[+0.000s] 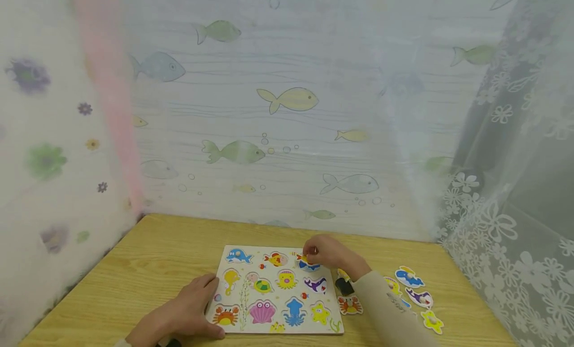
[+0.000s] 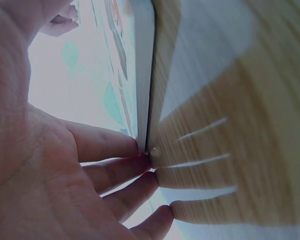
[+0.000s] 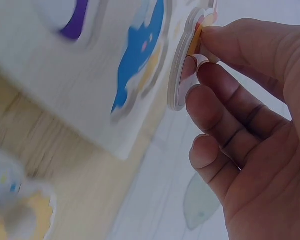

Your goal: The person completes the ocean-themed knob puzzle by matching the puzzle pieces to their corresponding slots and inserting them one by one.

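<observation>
A wooden puzzle board (image 1: 314,330) with pictures of sea animals lies on the table. My left hand (image 1: 190,307) rests along its left side, thumb near the front corner; in the left wrist view the extended fingers (image 2: 115,172) meet the board's edge (image 2: 144,75). Above the board's far right corner, my right hand (image 1: 329,252) pinches a red and orange puzzle piece (image 1: 302,258) between thumb and fingers. In the right wrist view that piece (image 3: 177,75) is tilted on edge, close to a blue whale picture (image 3: 140,50). A blue dolphin piece (image 1: 238,256) with a knob sits at the board's far left.
A loose crab piece (image 1: 350,305) lies beside the board's right edge, under my forearm. Farther right are a whale piece (image 1: 409,278), a purple shark piece (image 1: 419,297) and a yellow starfish piece (image 1: 432,321). A fish-print curtain (image 1: 287,137) hangs behind the table.
</observation>
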Motion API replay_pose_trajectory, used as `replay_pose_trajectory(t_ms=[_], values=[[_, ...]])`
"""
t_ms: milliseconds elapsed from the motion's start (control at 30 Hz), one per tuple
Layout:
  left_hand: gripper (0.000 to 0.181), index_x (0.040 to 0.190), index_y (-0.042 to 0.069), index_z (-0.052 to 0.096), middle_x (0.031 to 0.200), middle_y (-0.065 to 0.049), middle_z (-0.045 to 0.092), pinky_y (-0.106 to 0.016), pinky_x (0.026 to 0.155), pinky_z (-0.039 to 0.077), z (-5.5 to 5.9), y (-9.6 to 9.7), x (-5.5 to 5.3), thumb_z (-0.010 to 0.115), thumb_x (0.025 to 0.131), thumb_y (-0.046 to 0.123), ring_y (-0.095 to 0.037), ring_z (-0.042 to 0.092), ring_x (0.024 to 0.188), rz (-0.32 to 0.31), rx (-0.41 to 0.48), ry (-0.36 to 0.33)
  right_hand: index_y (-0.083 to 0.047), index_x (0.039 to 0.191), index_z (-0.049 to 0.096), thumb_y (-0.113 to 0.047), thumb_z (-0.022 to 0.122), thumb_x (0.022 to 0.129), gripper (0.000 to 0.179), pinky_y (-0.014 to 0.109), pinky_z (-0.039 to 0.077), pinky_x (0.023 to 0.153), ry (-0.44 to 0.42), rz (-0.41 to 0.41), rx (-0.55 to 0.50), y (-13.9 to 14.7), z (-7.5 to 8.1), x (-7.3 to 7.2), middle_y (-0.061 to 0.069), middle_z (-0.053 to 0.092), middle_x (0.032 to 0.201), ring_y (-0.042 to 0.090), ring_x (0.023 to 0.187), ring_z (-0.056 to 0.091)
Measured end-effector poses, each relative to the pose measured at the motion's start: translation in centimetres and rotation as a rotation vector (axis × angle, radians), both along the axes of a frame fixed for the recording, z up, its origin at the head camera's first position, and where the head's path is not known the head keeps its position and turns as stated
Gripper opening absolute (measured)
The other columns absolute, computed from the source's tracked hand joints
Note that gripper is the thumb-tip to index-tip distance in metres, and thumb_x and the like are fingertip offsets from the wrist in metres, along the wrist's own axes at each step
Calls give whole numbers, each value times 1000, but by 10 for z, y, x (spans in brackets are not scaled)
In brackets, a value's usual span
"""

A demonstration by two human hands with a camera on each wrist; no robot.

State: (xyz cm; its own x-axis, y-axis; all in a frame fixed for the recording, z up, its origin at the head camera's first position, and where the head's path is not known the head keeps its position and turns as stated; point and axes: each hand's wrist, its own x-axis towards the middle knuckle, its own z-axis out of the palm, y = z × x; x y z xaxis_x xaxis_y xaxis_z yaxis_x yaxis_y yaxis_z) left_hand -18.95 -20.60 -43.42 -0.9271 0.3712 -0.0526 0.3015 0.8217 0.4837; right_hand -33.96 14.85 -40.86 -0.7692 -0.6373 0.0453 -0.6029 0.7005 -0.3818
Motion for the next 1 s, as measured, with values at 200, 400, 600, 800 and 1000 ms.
replay_pose_trajectory(t_ms=[200,400,600,800,1000], values=[[119,140,-8,38,143,-24,35,-60,104,29,1,0,0,78,57,69,-40,33,130,-6,-8,2,-21,94,70,-18,67,89,7,25,47,66,-19,15,-12,-16,1,2,-10,56,83,10,74,51],[120,140,-8,38,144,-24,35,-60,104,29,0,-1,0,78,57,69,-40,33,130,-3,-14,0,-21,95,70,-19,66,89,7,25,47,66,-25,29,-19,-31,1,2,-11,56,84,11,75,51],[120,140,-8,38,144,-23,35,-60,104,29,-1,-2,0,78,57,69,-40,33,131,-1,-18,0,-23,94,70,-21,67,90,6,24,47,67,-41,40,-15,-45,-3,-2,-13,57,85,9,76,52],[119,140,-8,38,144,-23,35,-61,104,28,0,-3,1,78,58,68,-40,33,131,7,-14,-1,-25,93,69,-22,66,90,5,24,47,68,-14,63,-7,-58,-8,-7,-13,57,85,9,77,51],[120,140,-9,38,144,-25,34,-59,105,29,-1,-1,1,76,58,70,-41,33,131,-8,-22,18,-24,92,68,-20,68,89,5,23,46,66,-36,46,-7,-66,-11,-9,-12,56,84,10,75,51]])
